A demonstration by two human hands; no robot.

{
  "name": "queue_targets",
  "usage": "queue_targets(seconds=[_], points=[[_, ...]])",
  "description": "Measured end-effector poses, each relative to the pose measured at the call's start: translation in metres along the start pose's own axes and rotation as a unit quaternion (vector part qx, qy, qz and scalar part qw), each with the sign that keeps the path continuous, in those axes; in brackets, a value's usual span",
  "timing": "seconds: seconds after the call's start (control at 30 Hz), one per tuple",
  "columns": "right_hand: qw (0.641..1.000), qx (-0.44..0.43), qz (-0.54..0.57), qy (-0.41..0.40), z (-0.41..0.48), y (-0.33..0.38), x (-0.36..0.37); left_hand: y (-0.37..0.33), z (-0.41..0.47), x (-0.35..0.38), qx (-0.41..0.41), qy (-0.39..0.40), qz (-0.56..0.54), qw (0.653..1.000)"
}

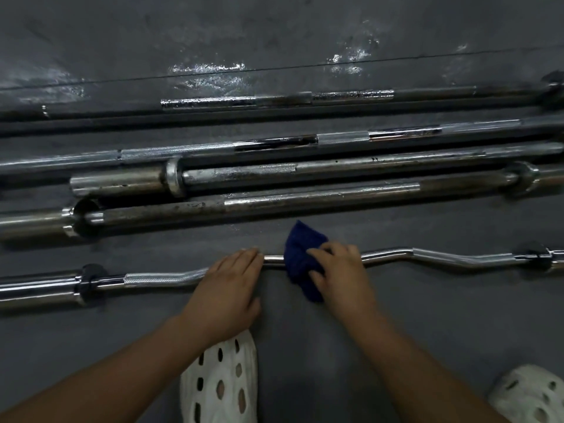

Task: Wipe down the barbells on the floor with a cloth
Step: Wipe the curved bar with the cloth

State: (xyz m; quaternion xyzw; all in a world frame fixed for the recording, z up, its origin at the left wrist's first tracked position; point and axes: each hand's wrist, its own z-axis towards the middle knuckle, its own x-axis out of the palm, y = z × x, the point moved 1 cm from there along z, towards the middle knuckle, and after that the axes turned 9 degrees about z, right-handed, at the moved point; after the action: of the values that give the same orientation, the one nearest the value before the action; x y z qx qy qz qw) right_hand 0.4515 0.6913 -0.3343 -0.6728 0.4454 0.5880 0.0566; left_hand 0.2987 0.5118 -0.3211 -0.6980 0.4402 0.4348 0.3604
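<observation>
A chrome curl bar (pixel 442 258) with wavy bends lies across the dark floor nearest me. My right hand (pixel 338 264) grips a dark blue cloth (pixel 300 248) that is wrapped over the middle of this bar. My left hand (pixel 229 282) rests on the bar just left of the cloth, fingers straight and lying over the shaft. Several straight barbells lie in parallel beyond it, the closest being a rusty one (pixel 274 206), with a knurled one (pixel 335 169) behind that.
The grey rubber floor (pixel 427 315) has shiny wet patches (pixel 207 71) at the back. Two white perforated shoes, one (pixel 222 383) below my left hand and one (pixel 531 395) at the bottom right, stand close to the curl bar.
</observation>
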Motion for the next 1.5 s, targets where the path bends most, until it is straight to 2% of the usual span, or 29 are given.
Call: queue_targets(seconds=[0.07,0.13,0.3,0.4,0.47,0.53,0.57,0.63,0.67,0.7,0.77,0.8,0.83,0.9,0.93,0.97,1.0,1.03,1.07,1.1,1.17,1.2,1.23,1.27,1.33,1.4,1.43,1.5], points=[[0.997,0.049,0.03,-0.057,-0.005,0.005,-0.001,-0.001,0.001,0.0,-0.001,0.002,0.007,1.0],[0.993,0.054,0.0,-0.103,-0.004,0.017,0.003,-0.002,0.001,0.001,-0.004,0.008,0.014,1.0],[0.992,-0.083,-0.091,0.005,0.012,0.04,0.013,0.0,0.003,0.003,0.004,0.02,0.007,1.0],[0.984,-0.142,-0.104,0.022,0.008,0.059,0.026,-0.004,0.004,0.004,-0.004,0.03,-0.002,1.0],[0.981,-0.163,-0.109,-0.008,0.005,0.045,0.025,-0.002,0.003,0.005,-0.009,0.021,-0.004,1.0],[0.984,-0.116,-0.115,-0.068,-0.002,0.01,0.012,0.002,-0.001,0.006,-0.007,0.018,-0.005,1.0],[0.987,-0.062,-0.103,-0.103,-0.01,-0.003,0.007,0.004,-0.001,0.007,-0.007,0.016,-0.005,1.0],[0.986,0.043,-0.067,-0.144,-0.023,-0.001,0.008,0.002,0.0,0.008,-0.009,0.008,-0.001,1.0],[0.986,0.054,-0.051,-0.15,-0.025,0.011,0.016,-0.001,0.001,0.008,-0.009,0.009,-0.002,1.0],[0.989,0.024,-0.046,-0.136,-0.027,0.025,0.024,-0.004,0.002,0.007,-0.01,0.01,-0.005,1.0],[0.986,-0.091,-0.078,-0.112,-0.021,0.031,0.026,-0.006,0.004,0.004,-0.005,0.012,-0.005,1.0],[0.987,-0.097,-0.075,-0.107,-0.013,0.02,0.017,-0.005,0.003,0.003,0.0,0.011,0.002,1.0],[0.988,-0.055,-0.059,-0.129,-0.007,0.004,0.006,-0.004,0.003,0.002,0.005,0.008,0.005,1.0],[0.974,0.081,-0.011,-0.21,-0.005,-0.018,-0.011,-0.004,0.002,0.002,0.009,0.0,0.003,1.0],[0.969,0.102,-0.015,-0.226,-0.006,-0.017,-0.01,-0.007,0.004,0.002,0.012,-0.002,0.003,1.0],[0.977,0.07,-0.026,-0.201,-0.006,-0.009,-0.003,-0.011,0.006,0.002,0.015,-0.002,0.004,1.0],[0.989,0.005,-0.031,-0.141,-0.008,0.003,0.005,-0.015,0.007,0.002,0.021,-0.002,0.003,1.0],[0.993,-0.065,-0.04,-0.092,-0.01,0.008,0.014,-0.018,0.009,0.001,0.03,-0.004,0.003,1.0],[0.992,-0.097,-0.046,-0.066,-0.007,0.004,0.014,-0.021,0.011,0.001,0.04,-0.006,0.007,0.999],[0.996,-0.064,-0.032,-0.054,-0.003,-0.007,0.007,-0.021,0.011,0.001,0.051,-0.007,0.011,0.999],[0.986,0.1,0.029,-0.127,0.001,-0.041,-0.004,-0.022,0.013,0.002,0.068,-0.003,0.009,0.998],[0.973,0.162,0.044,-0.16,-0.005,-0.047,-0.007,-0.024,0.014,0.003,0.074,0.001,0.008,0.997],[0.968,0.184,0.033,-0.17,-0.013,-0.041,-0.004,-0.026,0.017,0.004,0.081,0.011,0.009,0.997],[0.974,0.164,0.011,-0.157,-0.021,-0.025,0.001,-0.03,0.019,0.005,0.085,0.023,0.01,0.996],[0.993,0.049,-0.027,-0.106,-0.036,0.002,0.012,-0.035,0.022,0.006,0.081,0.033,0.02,0.996],[0.996,-0.026,-0.045,-0.072,-0.034,-0.01,0.007,-0.036,0.024,0.006,0.082,0.041,0.033,0.995],[0.996,-0.014,-0.031,-0.083,-0.027,-0.026,-0.001,-0.034,0.024,0.006,0.084,0.039,0.036,0.995],[0.98,0.11,0.052,-0.161,-0.015,-0.065,-0.02,-0.032,0.023,0.007,0.089,0.033,0.039,0.995]])
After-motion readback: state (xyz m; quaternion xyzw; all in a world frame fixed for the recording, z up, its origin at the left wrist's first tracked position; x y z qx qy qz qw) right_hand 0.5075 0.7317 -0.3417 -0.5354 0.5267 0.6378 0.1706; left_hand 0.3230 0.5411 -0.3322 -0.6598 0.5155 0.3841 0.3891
